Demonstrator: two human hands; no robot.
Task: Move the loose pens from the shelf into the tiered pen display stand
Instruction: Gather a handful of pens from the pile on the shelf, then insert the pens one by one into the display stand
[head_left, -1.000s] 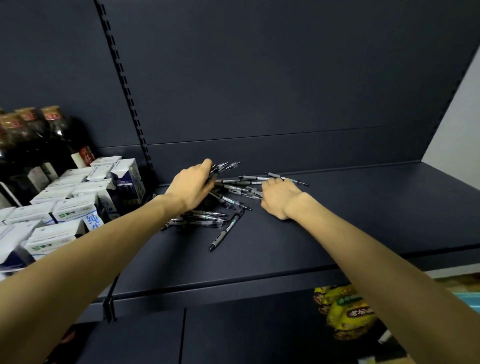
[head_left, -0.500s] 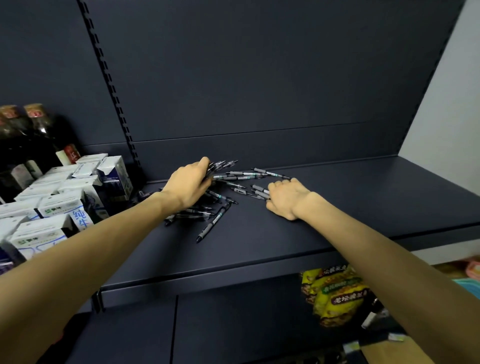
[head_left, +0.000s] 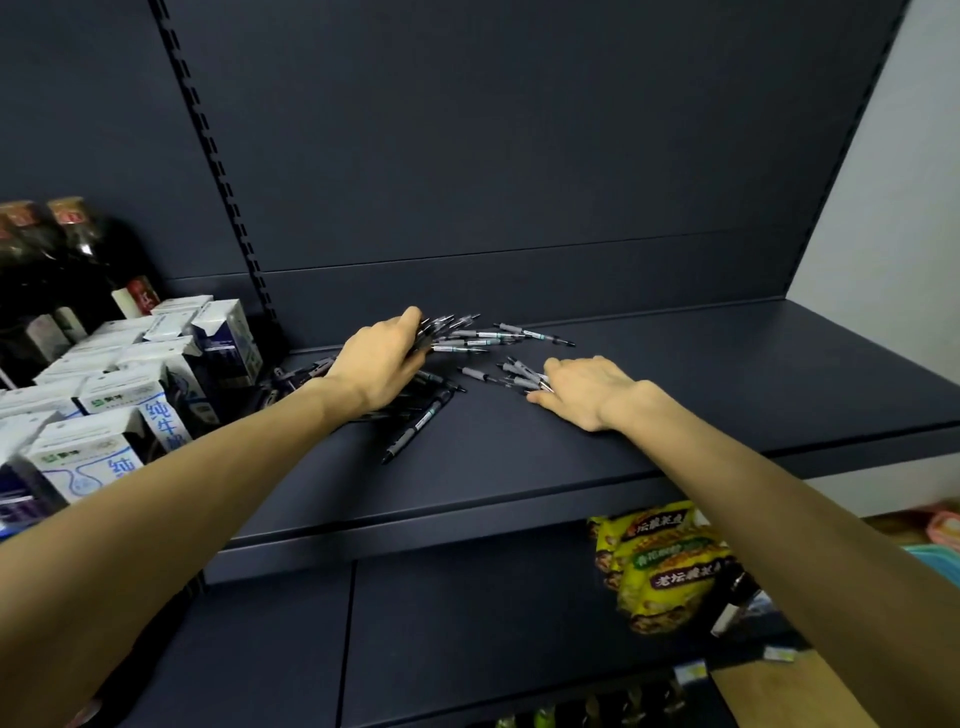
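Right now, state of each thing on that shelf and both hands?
left hand: curled round a bunch of pens, grip closed on them
bunch of pens: fanned out from the left hand
right hand: fingers flat, resting on loose pens
loose pens: lying scattered on the shelf
single pen: lying apart, nearest the shelf edge
shelf: dark, holding the pens
milk cartons: upright, sealed, in rows

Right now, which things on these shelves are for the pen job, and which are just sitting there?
For the job:
- loose grey-and-black pens scattered on the dark shelf
- left hand, gripping a bunch of pens
- right hand, flat beside some pens

Just sitting there:
- white-and-blue milk cartons
- dark glass bottles
- yellow snack packets

No display stand shows.
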